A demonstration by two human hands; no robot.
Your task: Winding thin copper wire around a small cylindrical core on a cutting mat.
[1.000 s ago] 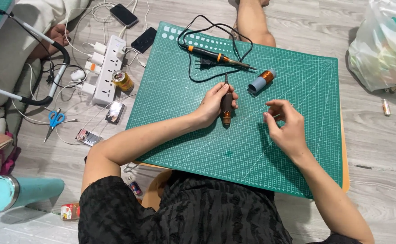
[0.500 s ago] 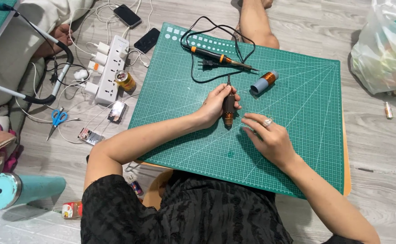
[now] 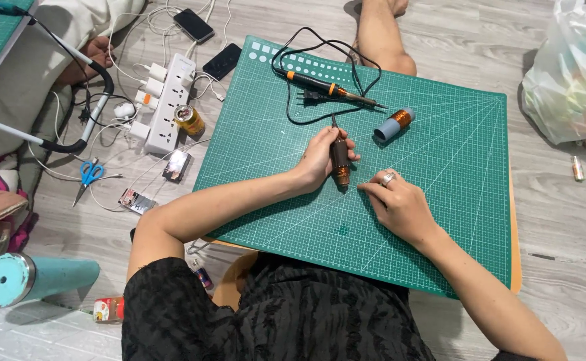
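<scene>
My left hand (image 3: 321,159) is closed around a dark, copper-banded cylindrical tool (image 3: 339,164) with a thin tip pointing away from me, resting on the green cutting mat (image 3: 440,154). My right hand (image 3: 394,204) lies on the mat just right of the tool's near end, its fingertips reaching toward the copper end; a ring shows on one finger. Whether the fingers touch the tool I cannot tell. A grey-blue cylinder with a copper end (image 3: 393,124) lies beyond the hands, and a soldering iron (image 3: 326,87) with a black cord lies farther back.
A white power strip (image 3: 166,103) with plugs, a small can (image 3: 190,120), two phones (image 3: 220,61), blue scissors (image 3: 89,175) and small circuit boards lie left of the mat. A teal tube (image 3: 32,277) lies at lower left. A plastic bag (image 3: 570,70) sits at upper right. A bare leg crosses the mat's far edge.
My right hand has slid left across the mat, from well apart to right beside the tool's copper end. My left hand has kept its hold on the tool.
</scene>
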